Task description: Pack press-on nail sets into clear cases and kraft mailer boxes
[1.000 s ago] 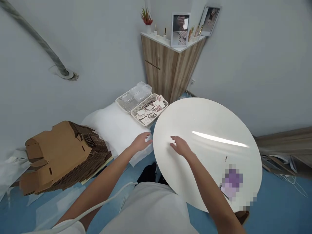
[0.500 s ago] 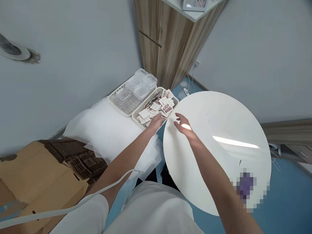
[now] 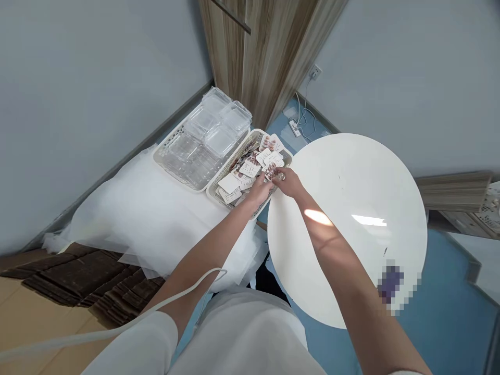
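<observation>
A white perforated basket point(image 3: 211, 194) is heaped with small white printed cards point(image 3: 249, 168). Near its right end lies a card printed with reddish-brown nail shapes point(image 3: 270, 170). My left hand point(image 3: 261, 190) reaches over the basket's near rim, closed at the lower left edge of that card, its thumb on top. From the right, my right hand point(image 3: 288, 182) has its fingers bent and closed at the card's lower right edge. The fingertips of both hands are partly hidden.
A second basket point(image 3: 167, 165) holds clear plastic boxes point(image 3: 221, 139). Both baskets rest on white translucent sheeting point(image 3: 128, 208). A round white table point(image 3: 344, 208) stands to the right, flattened cardboard point(image 3: 35, 317) at lower left. A wooden cabinet point(image 3: 269, 52) and power strip point(image 3: 295, 128) are beyond.
Both hands have moved forward to the nail-printed card, the right one leaving the table edge for the basket. The view has tipped down and come closer to the baskets.
</observation>
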`<act>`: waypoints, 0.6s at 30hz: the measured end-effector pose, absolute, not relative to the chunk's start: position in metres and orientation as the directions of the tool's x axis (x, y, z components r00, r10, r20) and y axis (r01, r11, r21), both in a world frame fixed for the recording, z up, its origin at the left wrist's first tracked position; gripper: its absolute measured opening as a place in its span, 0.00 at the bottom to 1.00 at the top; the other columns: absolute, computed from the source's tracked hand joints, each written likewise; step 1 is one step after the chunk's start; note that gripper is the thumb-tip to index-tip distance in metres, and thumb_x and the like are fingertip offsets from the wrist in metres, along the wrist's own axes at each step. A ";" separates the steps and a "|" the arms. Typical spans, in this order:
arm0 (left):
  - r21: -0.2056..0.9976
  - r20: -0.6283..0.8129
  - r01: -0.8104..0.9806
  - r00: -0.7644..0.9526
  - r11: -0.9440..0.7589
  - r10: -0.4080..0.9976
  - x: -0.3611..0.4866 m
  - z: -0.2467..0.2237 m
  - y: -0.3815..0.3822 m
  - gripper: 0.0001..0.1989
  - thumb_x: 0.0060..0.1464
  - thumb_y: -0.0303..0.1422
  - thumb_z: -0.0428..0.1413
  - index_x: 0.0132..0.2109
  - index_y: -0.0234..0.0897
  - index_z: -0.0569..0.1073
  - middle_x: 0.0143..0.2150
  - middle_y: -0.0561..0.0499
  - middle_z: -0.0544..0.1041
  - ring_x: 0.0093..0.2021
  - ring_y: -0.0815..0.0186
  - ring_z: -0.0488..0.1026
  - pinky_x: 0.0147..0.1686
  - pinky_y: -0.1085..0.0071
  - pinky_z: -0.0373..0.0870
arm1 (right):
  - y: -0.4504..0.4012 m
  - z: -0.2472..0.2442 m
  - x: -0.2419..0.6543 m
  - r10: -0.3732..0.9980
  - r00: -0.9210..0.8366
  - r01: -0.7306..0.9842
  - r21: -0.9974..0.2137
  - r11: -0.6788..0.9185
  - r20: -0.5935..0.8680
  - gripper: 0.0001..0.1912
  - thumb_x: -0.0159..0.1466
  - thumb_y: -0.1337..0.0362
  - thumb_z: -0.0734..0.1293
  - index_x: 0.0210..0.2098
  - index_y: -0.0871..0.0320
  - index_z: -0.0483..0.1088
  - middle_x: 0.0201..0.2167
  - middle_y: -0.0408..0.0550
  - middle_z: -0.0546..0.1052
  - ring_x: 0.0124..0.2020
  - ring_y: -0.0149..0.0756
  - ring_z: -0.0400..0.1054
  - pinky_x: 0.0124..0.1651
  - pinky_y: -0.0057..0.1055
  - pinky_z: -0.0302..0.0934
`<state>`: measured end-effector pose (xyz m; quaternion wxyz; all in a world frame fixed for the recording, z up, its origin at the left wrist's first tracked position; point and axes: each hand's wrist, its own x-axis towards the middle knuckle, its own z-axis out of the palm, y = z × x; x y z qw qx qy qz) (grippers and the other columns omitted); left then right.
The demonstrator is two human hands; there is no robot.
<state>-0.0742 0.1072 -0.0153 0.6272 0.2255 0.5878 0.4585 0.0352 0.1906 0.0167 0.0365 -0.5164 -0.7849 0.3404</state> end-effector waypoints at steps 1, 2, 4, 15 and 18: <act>0.816 -0.539 -0.313 -0.111 0.486 0.835 -0.074 -0.016 0.108 0.34 0.48 0.33 0.51 0.62 0.44 0.49 0.63 0.51 0.52 0.61 0.54 0.51 0.54 0.60 0.55 | 0.190 0.016 0.035 0.841 -0.457 0.789 -0.569 0.233 -0.289 0.20 0.52 0.63 0.64 0.45 0.59 0.67 0.44 0.50 0.68 0.47 0.40 0.62 0.50 0.38 0.57; 0.813 -0.545 -0.315 -0.113 0.490 0.831 -0.074 -0.017 0.109 0.34 0.48 0.33 0.51 0.62 0.44 0.49 0.63 0.52 0.52 0.61 0.55 0.51 0.54 0.60 0.55 | 0.190 0.015 0.034 0.847 -0.449 0.792 -0.566 0.229 -0.286 0.21 0.51 0.63 0.64 0.45 0.59 0.66 0.45 0.50 0.68 0.48 0.41 0.61 0.51 0.38 0.56; 0.819 -0.533 -0.320 -0.119 0.476 0.838 -0.073 -0.018 0.110 0.33 0.48 0.32 0.51 0.61 0.43 0.50 0.62 0.51 0.54 0.61 0.56 0.51 0.55 0.61 0.54 | 0.189 0.013 0.033 0.857 -0.430 0.800 -0.560 0.216 -0.285 0.25 0.50 0.63 0.65 0.48 0.60 0.64 0.46 0.52 0.66 0.49 0.42 0.60 0.52 0.38 0.55; 0.863 -0.473 -0.304 -0.210 0.403 0.856 -0.071 -0.004 0.105 0.33 0.49 0.31 0.51 0.62 0.39 0.50 0.56 0.48 0.64 0.56 0.59 0.60 0.55 0.65 0.54 | 0.184 0.014 0.033 0.902 -0.379 0.772 -0.608 0.185 -0.207 0.26 0.52 0.66 0.63 0.51 0.61 0.60 0.47 0.53 0.65 0.47 0.40 0.62 0.50 0.38 0.57; 0.910 -0.409 -0.220 -0.335 0.352 0.849 -0.068 0.004 0.099 0.33 0.50 0.31 0.51 0.62 0.37 0.49 0.56 0.47 0.64 0.54 0.60 0.61 0.54 0.65 0.54 | 0.174 0.023 0.033 0.907 -0.405 0.727 -0.642 0.243 -0.116 0.24 0.54 0.66 0.61 0.51 0.62 0.60 0.47 0.53 0.65 0.45 0.39 0.62 0.50 0.36 0.57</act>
